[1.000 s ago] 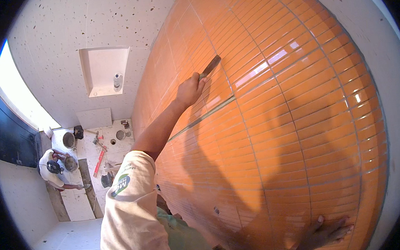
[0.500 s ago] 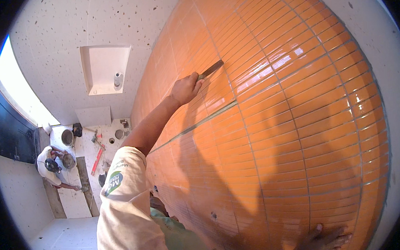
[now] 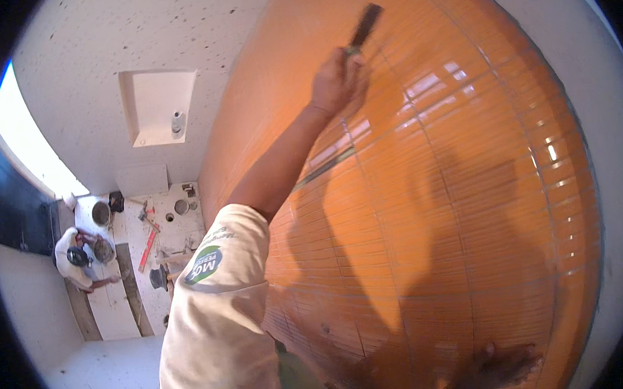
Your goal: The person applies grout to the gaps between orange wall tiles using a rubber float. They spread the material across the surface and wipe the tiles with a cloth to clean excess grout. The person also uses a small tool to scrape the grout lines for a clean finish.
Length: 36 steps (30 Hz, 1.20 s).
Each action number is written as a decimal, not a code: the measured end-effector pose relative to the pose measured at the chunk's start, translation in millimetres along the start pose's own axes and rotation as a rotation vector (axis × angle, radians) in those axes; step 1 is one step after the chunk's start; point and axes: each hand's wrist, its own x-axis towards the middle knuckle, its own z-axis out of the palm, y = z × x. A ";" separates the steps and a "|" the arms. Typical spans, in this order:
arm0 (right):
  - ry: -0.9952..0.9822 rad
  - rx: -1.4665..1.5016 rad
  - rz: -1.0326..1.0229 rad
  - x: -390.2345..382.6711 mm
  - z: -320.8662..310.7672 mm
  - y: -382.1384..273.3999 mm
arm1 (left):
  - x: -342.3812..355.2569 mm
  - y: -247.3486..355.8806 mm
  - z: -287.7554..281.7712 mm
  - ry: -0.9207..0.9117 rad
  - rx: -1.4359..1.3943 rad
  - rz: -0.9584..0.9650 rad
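The left hand is between 12 and 1 o'clock from the middle of the view, its fingers wrapped tightly round the handle of a scraper. The dark blade points up toward 1 o'clock, over an orange wall of narrow tiles — whether it touches them I cannot tell, as that part is blurred. The right hand is well apart from the left, between 4 and 5 o'clock, in front of the wall's lower part, with nothing to be seen in it; its thumb stands off from the fingers (shade and blur hide how firmly, if at all, the palm meets the tiles).

A slim strip runs aslant across the tiles close to the middle, below the left hand. A pale sleeve fills 7 o'clock. At 10 o'clock a niche is set in the speckled white wall, a bottle standing inside.

Toward 9 o'clock, lower down, a co-worker bends beside a bowl — a bucket just above it, a red bar on the floor nearby.
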 end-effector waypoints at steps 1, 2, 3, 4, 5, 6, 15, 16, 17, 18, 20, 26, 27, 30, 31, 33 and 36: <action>0.017 -0.053 -0.010 2.2 -1.3 4.0 | 0.2 0.0 -4.5 0.031 -0.036 -0.076; 0.023 -0.104 -0.005 3.5 -2.7 1.2 | 1.9 -3.2 -14.2 0.048 -0.067 -0.141; 0.040 -0.131 -0.012 6.4 2.8 -2.0 | -0.4 -10.4 -32.8 0.048 -0.020 -0.121; 0.029 -0.143 -0.005 7.0 4.3 -4.7 | -8.0 -21.0 -48.0 0.042 0.021 -0.103; 0.020 -0.154 -0.007 10.5 2.7 -7.4 | -18.7 -33.6 -64.0 -0.016 0.117 -0.104; 0.013 -0.162 -0.014 6.9 8.2 -12.1 | -37.6 -51.7 -74.5 -0.069 0.214 -0.108; -0.094 -0.033 0.059 16.4 -16.7 -18.1 | -84.1 -93.4 -99.6 -0.370 0.378 -0.154; -0.145 -0.089 0.059 17.0 -19.5 -18.1 | -82.2 -94.6 -99.5 -0.392 0.370 -0.154; -0.198 -0.144 0.061 16.8 -21.5 -17.4 | -78.7 -96.3 -100.1 -0.416 0.382 -0.155; -0.252 -0.199 0.063 16.3 -23.2 -16.5 | -75.8 -98.0 -100.9 -0.424 0.390 -0.155; -0.208 -0.238 0.031 12.6 -22.6 -14.5 | -71.0 -100.0 -102.0 -0.446 0.407 -0.155; -0.175 -0.205 0.008 21.4 -30.0 -26.9 | -67.3 -113.5 -101.8 -0.505 0.422 -0.111; -0.157 -0.165 0.001 20.6 -30.4 -27.6 | -65.9 -113.6 -101.5 -0.513 0.428 -0.098; -0.142 -0.151 0.007 19.9 -29.0 -28.7 | -60.5 -113.6 -104.8 -0.539 0.435 -0.055; -0.133 -0.150 0.005 20.2 -29.1 -29.3 | -57.8 -113.7 -106.7 -0.551 0.429 -0.031; -0.112 -0.147 0.003 20.5 -29.4 -30.6 | -54.8 -112.4 -108.9 -0.562 0.431 0.003; -0.089 -0.142 0.001 19.5 -29.0 -30.0 | -52.8 -108.9 -110.6 -0.560 0.443 0.022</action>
